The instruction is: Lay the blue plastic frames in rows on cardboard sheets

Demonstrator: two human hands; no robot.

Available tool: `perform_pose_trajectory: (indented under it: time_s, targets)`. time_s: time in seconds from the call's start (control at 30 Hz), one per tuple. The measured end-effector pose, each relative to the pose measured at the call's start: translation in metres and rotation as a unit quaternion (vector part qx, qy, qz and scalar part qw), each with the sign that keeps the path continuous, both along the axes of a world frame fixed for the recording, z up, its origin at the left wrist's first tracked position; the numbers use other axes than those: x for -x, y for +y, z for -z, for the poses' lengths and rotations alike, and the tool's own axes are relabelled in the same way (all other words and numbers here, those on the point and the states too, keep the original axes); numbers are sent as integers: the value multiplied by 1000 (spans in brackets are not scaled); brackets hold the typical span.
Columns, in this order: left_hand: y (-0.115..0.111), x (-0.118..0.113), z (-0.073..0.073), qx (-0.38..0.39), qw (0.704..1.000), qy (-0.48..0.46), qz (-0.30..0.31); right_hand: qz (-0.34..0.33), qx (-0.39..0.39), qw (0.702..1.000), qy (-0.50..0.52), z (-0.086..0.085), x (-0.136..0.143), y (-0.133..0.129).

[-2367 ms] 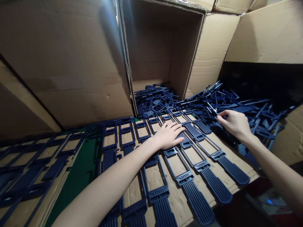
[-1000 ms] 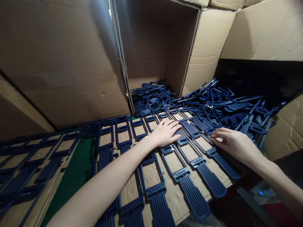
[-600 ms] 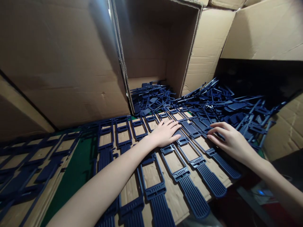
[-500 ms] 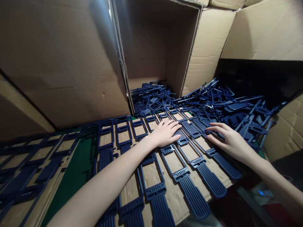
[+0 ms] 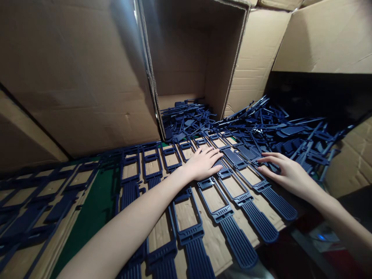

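Observation:
My left hand (image 5: pixel 204 162) lies palm down on the rows of dark blue plastic frames, fingers spread, holding nothing. Beneath it, cardboard sheets (image 5: pixel 213 242) carry these frames, each with a ribbed, rounded tab. One ribbed tab (image 5: pixel 240 242) points toward the near edge. Over the right end of the rows is my right hand (image 5: pixel 283 168), its thumb and fingers apart, near a ribbed piece (image 5: pixel 248 153). Nothing shows between its fingers. Whether its fingertips touch the piece cannot be made out.
Behind the rows, an open cardboard box (image 5: pixel 236 66) holds a heap of blue parts (image 5: pixel 188 120). Another tangled pile (image 5: pixel 290 133) lies behind my right hand. At the left are more frames on cardboard (image 5: pixel 43 188), beside a green surface (image 5: pixel 93 201).
My right hand has shifted slightly to the right. My left hand has stayed in place on the frames.

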State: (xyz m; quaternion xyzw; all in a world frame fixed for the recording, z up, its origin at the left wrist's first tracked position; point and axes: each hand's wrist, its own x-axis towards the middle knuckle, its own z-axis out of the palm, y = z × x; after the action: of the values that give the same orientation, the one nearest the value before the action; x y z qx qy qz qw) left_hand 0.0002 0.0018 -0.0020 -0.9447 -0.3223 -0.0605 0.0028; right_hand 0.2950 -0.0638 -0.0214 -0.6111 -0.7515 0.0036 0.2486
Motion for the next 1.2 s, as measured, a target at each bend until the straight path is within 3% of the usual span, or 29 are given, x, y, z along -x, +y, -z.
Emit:
perform_pose_trajectory:
  time_s: [0.47,1.2]
  targets:
    - [1,0,2,-8,1000,-3,3,-28,8,1000,2,3,3,5]
    - [0,0,1,-1,1000,-9,3,-65,27,997,-6,-6,2,4]
